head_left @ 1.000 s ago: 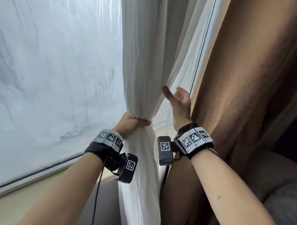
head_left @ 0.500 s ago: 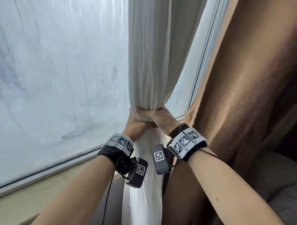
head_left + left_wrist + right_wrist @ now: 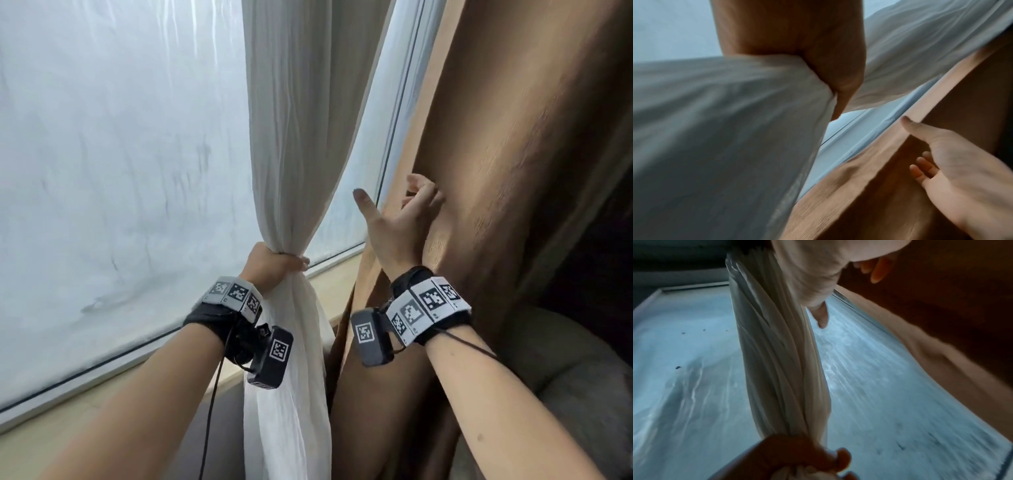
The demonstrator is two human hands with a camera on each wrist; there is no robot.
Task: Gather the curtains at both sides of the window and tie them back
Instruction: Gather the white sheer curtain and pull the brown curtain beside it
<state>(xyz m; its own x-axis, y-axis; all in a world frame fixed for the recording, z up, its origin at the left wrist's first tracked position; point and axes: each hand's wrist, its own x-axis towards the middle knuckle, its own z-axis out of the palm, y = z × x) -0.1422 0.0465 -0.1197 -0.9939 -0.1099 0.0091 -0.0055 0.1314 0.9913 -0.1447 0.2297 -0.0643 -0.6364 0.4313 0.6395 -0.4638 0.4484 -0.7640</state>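
A white sheer curtain (image 3: 298, 120) hangs in the middle of the window, bunched into a narrow neck. My left hand (image 3: 270, 265) grips that neck, fingers wrapped round the cloth; the right wrist view shows the same grip (image 3: 789, 456) on the bunch (image 3: 781, 353). A brown curtain (image 3: 513, 154) hangs to the right. My right hand (image 3: 394, 219) is at its left edge, thumb stretched out, relaxed fingers (image 3: 920, 168) touching the brown fabric (image 3: 859, 203) without holding it. No tie-back is in view.
Frosted window glass (image 3: 120, 154) fills the left, with a pale sill (image 3: 85, 414) below it. The window frame (image 3: 394, 144) runs between the two curtains. A grey cushion (image 3: 582, 377) sits low on the right behind the brown curtain.
My right hand has let go of the white bunch and moved up and right to the brown curtain's edge. The left hand has kept its grip.
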